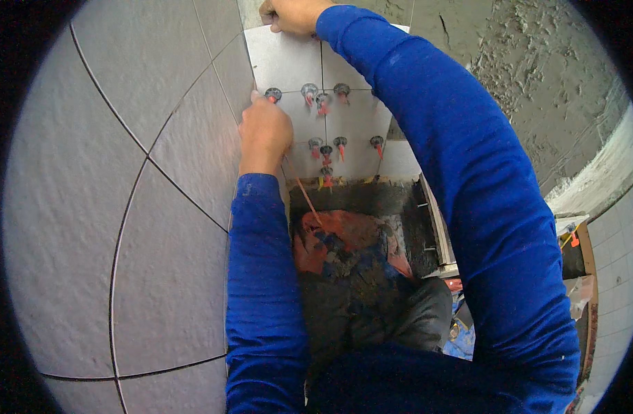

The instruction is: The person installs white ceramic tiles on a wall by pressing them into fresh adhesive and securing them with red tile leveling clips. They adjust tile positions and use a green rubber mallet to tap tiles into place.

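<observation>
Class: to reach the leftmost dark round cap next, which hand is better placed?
Probably the left hand: it sits right beside that leftmost cap, while the right hand is farther up, at the top edge of the upper-left pale tile.

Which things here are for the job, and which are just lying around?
Seem part of the job:
- white wall tiles, right hand at their top edge
- black-and-red knobs, left hand beside them

Probably just lying about:
- crumpled red sheet
- see-through plastic, far right
</observation>
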Motion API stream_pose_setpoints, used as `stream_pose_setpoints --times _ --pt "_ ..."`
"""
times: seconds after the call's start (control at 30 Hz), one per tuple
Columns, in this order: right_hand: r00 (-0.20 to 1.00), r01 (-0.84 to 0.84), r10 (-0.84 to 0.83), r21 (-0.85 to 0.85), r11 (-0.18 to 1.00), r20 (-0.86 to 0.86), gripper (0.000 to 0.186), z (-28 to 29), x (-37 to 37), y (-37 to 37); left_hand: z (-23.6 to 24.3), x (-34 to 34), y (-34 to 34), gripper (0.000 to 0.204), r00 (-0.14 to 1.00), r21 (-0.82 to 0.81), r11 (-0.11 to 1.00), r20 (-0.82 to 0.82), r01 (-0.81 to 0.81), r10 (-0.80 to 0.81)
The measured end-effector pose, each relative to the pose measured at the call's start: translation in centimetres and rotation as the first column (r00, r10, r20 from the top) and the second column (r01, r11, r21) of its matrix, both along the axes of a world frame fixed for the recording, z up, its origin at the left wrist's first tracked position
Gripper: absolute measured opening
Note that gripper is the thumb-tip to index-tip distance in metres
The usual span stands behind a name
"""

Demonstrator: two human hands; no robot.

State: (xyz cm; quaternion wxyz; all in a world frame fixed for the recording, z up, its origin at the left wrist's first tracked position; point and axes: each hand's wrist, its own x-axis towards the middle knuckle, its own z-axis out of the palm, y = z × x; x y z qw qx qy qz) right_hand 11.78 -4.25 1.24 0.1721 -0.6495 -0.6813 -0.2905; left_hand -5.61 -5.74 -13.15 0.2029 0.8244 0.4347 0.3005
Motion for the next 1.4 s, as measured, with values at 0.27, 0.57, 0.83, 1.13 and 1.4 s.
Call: stream_pose_setpoints --times 0.27,0.57,0.83,1.13,1.4 --pt "1.000 -0.002 0.003 -0.040 0.999 0.025 0.016 0.6 -0.4 -0.6 0.5 0.1 0.9 0.036 0.999 -0.079 0.997 0.038 0.008 -0.005" --pt "0.997 0.033 -0.037 0.059 0.998 0.064 0.020 0.0 -0.7 0.1 0.2 0.0 0.8 0.034 1.000 0.063 0.998 -0.009 0.027 -0.026" --pt "0.709 -0.041 0.333 0.434 0.900 -0.622 0.029 -12.2 -8.0 -13.8 1.2 -1.1 -2.4 0.038 0.998 0.040 0.998 -0.011 -0.058 0.059" --pt "0.043 -0.075 0.200 0.196 0.978 -0.979 0.035 -24.4 -13.8 -30.3 -4.9 1.1 -14.8 0.023 0.365 -0.078 0.890 0.925 0.448 -0.103" --pt "0.213 0.415 -0.162 -0.061 0.908 -0.963 0.015 -33.6 -13.2 -53.0 -10.1 0.4 -26.9 0.020 0.598 -0.345 0.578 0.732 0.739 -0.328"
